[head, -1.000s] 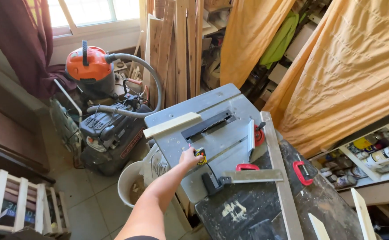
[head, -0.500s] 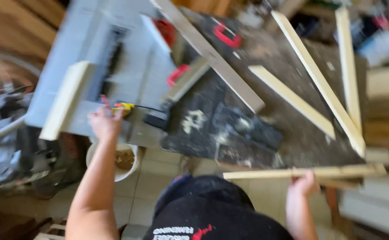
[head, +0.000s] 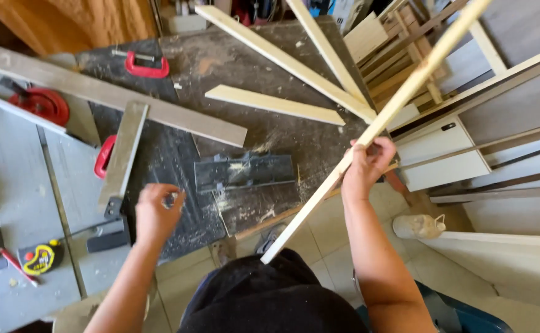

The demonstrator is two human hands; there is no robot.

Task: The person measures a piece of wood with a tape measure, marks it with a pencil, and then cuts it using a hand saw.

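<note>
My right hand (head: pixel 368 165) grips a long pale wooden strip (head: pixel 405 92) that slants from above my lap up past the top right. My left hand (head: pixel 157 211) hovers with curled fingers and nothing in it over the near edge of the dark, dusty workbench (head: pixel 263 135). A yellow and black tape measure (head: pixel 40 258) and a red pencil (head: pixel 16 266) lie on the grey saw table (head: pixel 11 185) to the left of that hand. A metal square (head: pixel 122 160) with a red handle lies just beyond the left hand.
Three more pale strips (head: pixel 276 103) fan across the bench. A long grey board (head: pixel 109 95) crosses its far left, next to a red clamp (head: pixel 145 65). A dark plastic guard (head: pixel 244 172) lies mid-bench. White panels and strips (head: pixel 467 142) lean at the right. Orange cloth hangs behind.
My left hand came off the tape measure and moved right to the bench edge. My right hand lifted the wooden strip from level to steeply slanted. The view swung right.
</note>
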